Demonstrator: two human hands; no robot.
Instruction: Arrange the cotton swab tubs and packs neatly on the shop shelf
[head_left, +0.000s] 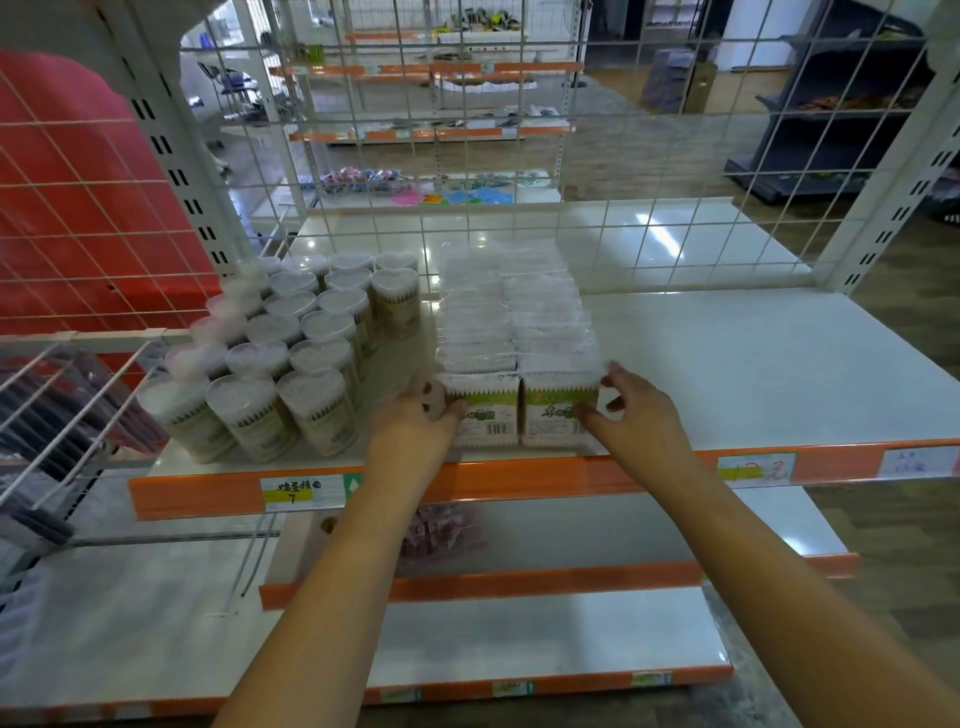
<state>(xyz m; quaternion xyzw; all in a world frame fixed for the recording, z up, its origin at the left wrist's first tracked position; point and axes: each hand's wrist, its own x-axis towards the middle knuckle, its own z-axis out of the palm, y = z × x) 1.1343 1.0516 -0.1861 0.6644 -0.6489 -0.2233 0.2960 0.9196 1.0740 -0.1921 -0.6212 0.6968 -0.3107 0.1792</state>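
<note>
Nearest me, at six o'clock on the white shelf (727, 364), I see my left hand (421, 415) gripping the left side of the front-left swab pack (485, 415) while my right hand (631, 410) pinches the right edge of the front-right swab pack (556, 415). Behind them, toward twelve o'clock, two rows of packs (514, 312) run back to the wire grid (519, 156); at ten o'clock stand the heart-lidded tubs (291, 348) in tight rows.

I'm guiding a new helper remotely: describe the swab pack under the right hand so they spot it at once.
Find the white shelf with the orange front strip. Right of the heart-lidded tubs run two rows of packs. It is the right row's front pack, pinched by the right hand.
</note>
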